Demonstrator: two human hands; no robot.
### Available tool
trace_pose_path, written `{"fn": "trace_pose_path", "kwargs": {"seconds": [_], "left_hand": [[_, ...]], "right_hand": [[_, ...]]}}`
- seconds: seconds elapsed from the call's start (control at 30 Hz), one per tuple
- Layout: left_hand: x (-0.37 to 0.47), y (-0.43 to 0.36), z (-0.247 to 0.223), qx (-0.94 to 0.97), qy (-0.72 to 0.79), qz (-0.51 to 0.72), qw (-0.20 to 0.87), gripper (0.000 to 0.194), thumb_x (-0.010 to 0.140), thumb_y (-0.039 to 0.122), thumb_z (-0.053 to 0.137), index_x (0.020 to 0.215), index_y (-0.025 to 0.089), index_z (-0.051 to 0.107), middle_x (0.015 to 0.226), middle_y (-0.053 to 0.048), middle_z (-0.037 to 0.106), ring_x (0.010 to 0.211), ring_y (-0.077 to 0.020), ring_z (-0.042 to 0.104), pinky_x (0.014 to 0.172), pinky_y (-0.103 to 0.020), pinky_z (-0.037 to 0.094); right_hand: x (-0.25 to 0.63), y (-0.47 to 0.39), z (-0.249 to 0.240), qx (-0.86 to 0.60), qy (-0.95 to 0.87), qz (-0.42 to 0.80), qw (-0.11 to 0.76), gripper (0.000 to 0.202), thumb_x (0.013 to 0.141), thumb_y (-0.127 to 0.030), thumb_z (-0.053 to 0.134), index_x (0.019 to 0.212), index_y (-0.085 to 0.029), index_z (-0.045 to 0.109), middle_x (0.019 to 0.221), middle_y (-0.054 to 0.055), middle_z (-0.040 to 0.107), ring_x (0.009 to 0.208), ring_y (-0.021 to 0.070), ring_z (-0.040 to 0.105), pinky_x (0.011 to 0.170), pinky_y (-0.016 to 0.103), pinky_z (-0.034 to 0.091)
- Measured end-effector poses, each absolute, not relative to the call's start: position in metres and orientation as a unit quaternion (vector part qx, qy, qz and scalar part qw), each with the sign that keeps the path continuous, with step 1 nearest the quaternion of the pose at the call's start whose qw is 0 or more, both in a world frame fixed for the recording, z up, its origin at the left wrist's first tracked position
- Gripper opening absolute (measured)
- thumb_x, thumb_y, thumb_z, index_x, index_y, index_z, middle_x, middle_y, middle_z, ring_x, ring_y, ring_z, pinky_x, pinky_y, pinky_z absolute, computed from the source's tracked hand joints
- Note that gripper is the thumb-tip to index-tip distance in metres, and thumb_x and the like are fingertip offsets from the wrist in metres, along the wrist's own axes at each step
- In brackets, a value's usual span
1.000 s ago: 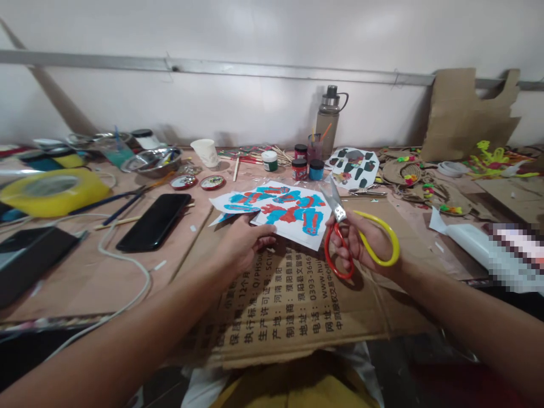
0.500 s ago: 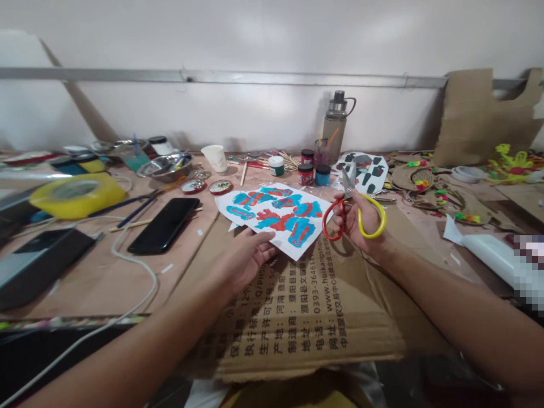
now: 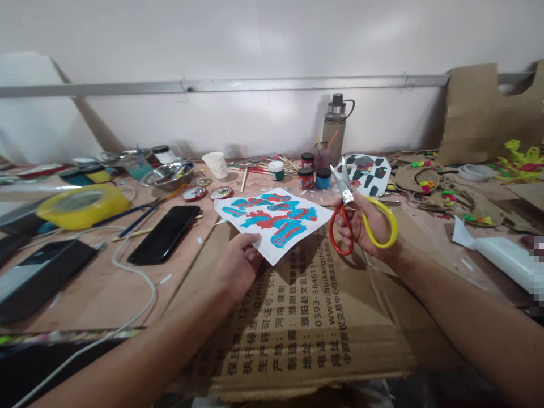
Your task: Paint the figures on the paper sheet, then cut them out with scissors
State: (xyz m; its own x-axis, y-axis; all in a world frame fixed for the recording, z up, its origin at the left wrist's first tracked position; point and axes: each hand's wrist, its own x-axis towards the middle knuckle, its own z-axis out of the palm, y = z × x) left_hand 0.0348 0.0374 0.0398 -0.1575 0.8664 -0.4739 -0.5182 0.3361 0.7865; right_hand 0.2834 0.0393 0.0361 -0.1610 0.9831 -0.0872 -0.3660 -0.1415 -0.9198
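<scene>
My left hand [image 3: 241, 265] pinches the lower left edge of a white sheet painted with blue and red shapes [image 3: 278, 218]. The sheet is held above a flattened brown cardboard piece [image 3: 297, 334] with printed writing. In my right hand [image 3: 361, 226] are scissors [image 3: 347, 194] with one red and one yellow handle. Their blades point up and away, slightly parted, to the right of the sheet and not touching it. Behind the blades lies another white sheet with dark green shapes [image 3: 369, 173].
A black phone [image 3: 165, 235], yellow tape roll [image 3: 83, 205] and white cable [image 3: 148, 277] lie at left. Paint jars [image 3: 306, 178], a paper cup [image 3: 215, 165] and a bottle [image 3: 335, 127] stand at the back. Woven pieces [image 3: 414, 177] and a white roll [image 3: 505, 258] are at right.
The scissors have moved slightly right, and their blades are now parted wider. The painted sheet has turned and shifted a little left, with my left hand now at its lower edge.
</scene>
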Motion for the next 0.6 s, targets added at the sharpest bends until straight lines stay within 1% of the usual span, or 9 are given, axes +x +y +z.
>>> {"fn": "trace_pose_path", "kwargs": {"seconds": [0.1,0.17,0.23,0.33,0.4,0.5,0.6], "left_hand": [[0.035,0.036,0.039,0.163,0.52,0.544,0.638,0.027,0.092,-0.004,0.055,0.09,0.018,0.07,0.084,-0.003,0.082,0.065,-0.0141,0.076,0.066,-0.02,0.065],[0.036,0.035,0.039,0.165,0.509,0.534,0.654,0.025,0.093,-0.002,0.056,0.089,0.019,0.069,0.082,-0.004,0.081,0.062,-0.0145,0.075,0.064,-0.022,0.066],[0.038,0.036,0.037,0.17,0.492,0.527,0.672,0.022,0.09,-0.001,0.059,0.089,0.019,0.068,0.08,-0.004,0.081,0.061,-0.0159,0.075,0.064,-0.024,0.066],[0.04,0.039,0.034,0.18,0.48,0.514,0.688,0.023,0.085,-0.002,0.063,0.09,0.02,0.069,0.082,-0.005,0.082,0.066,-0.0191,0.079,0.068,-0.027,0.068],[0.041,0.042,0.032,0.189,0.485,0.507,0.688,0.026,0.084,-0.003,0.063,0.091,0.021,0.07,0.085,-0.006,0.084,0.071,-0.0205,0.08,0.072,-0.028,0.069],[0.041,0.044,0.03,0.186,0.498,0.502,0.682,0.029,0.083,-0.005,0.06,0.087,0.022,0.071,0.084,-0.004,0.084,0.068,-0.0195,0.078,0.073,-0.029,0.068],[0.041,0.043,0.033,0.173,0.503,0.485,0.694,0.031,0.083,-0.007,0.056,0.084,0.019,0.072,0.086,-0.006,0.083,0.065,-0.0163,0.076,0.069,-0.024,0.066]], "right_hand": [[0.28,0.036,0.038,-0.393,-0.396,0.649,0.517,0.055,0.084,-0.069,0.082,0.109,-0.023,0.064,0.069,-0.002,0.062,0.049,0.0135,0.048,0.039,0.026,0.043],[0.277,0.034,0.039,-0.397,-0.399,0.652,0.508,0.055,0.086,-0.07,0.079,0.109,-0.023,0.064,0.068,-0.002,0.061,0.048,0.0135,0.048,0.039,0.027,0.044],[0.274,0.032,0.041,-0.399,-0.407,0.657,0.494,0.054,0.091,-0.072,0.073,0.109,-0.022,0.065,0.066,-0.003,0.06,0.046,0.0139,0.048,0.039,0.028,0.044],[0.271,0.031,0.042,-0.393,-0.426,0.657,0.481,0.054,0.094,-0.073,0.068,0.111,-0.022,0.066,0.062,-0.004,0.059,0.042,0.0136,0.047,0.039,0.028,0.044],[0.271,0.032,0.043,-0.386,-0.442,0.654,0.477,0.053,0.096,-0.073,0.067,0.111,-0.022,0.067,0.061,-0.004,0.058,0.04,0.0128,0.045,0.038,0.027,0.043],[0.275,0.034,0.041,-0.39,-0.461,0.648,0.464,0.05,0.097,-0.071,0.067,0.109,-0.022,0.067,0.059,-0.005,0.057,0.038,0.0119,0.044,0.037,0.026,0.042],[0.282,0.035,0.038,-0.401,-0.478,0.648,0.437,0.047,0.096,-0.069,0.07,0.106,-0.023,0.068,0.058,-0.005,0.057,0.039,0.012,0.045,0.037,0.025,0.042]]}}
